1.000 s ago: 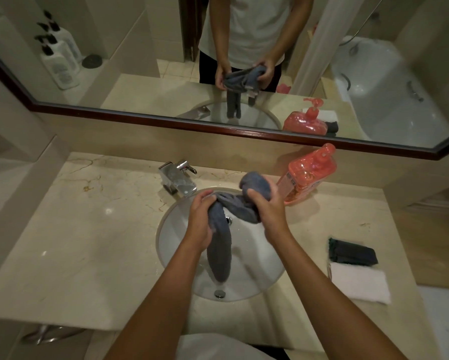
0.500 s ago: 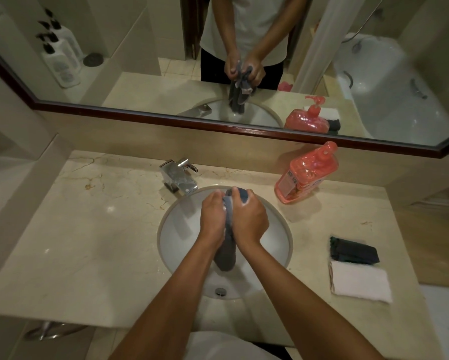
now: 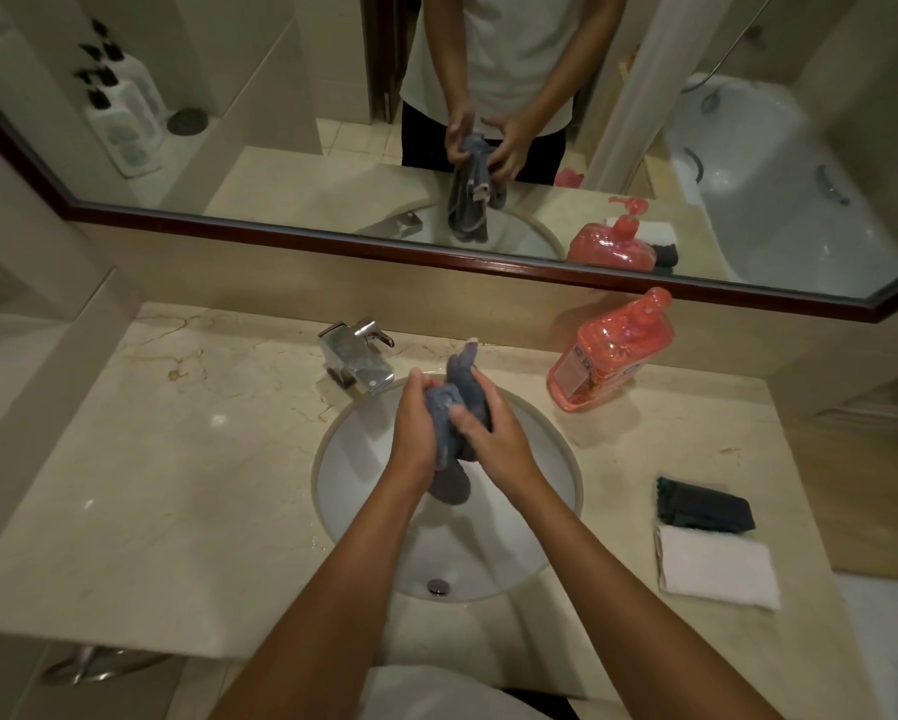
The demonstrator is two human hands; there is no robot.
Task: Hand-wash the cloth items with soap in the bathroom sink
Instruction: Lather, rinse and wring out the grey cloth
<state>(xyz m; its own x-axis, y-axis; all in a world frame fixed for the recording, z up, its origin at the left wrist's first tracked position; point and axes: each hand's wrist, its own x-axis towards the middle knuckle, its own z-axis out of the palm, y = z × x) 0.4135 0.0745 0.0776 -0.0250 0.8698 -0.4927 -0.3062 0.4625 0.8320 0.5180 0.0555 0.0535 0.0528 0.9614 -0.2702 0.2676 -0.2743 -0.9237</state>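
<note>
both hands, left hand [image 3: 414, 427] and right hand [image 3: 494, 440], clenched the grey cloth [image 3: 454, 407] over the sink [image 3: 343, 459], scrubbing; rinsing looked next.

Dim, warm indoor light with wide-angle bending at the edges.

The marble counter [image 3: 187, 459] carries small specular spots at left; the faucet [image 3: 356, 356] and the pink soap bottle [image 3: 610, 350] show glints, and the bottle casts a soft shadow to lower right, so the light perhaps comes from above left. The mirror frame [image 3: 436, 252] bows visibly. The lower corners darken, and the forearms at the bottom edge look soft.
</note>
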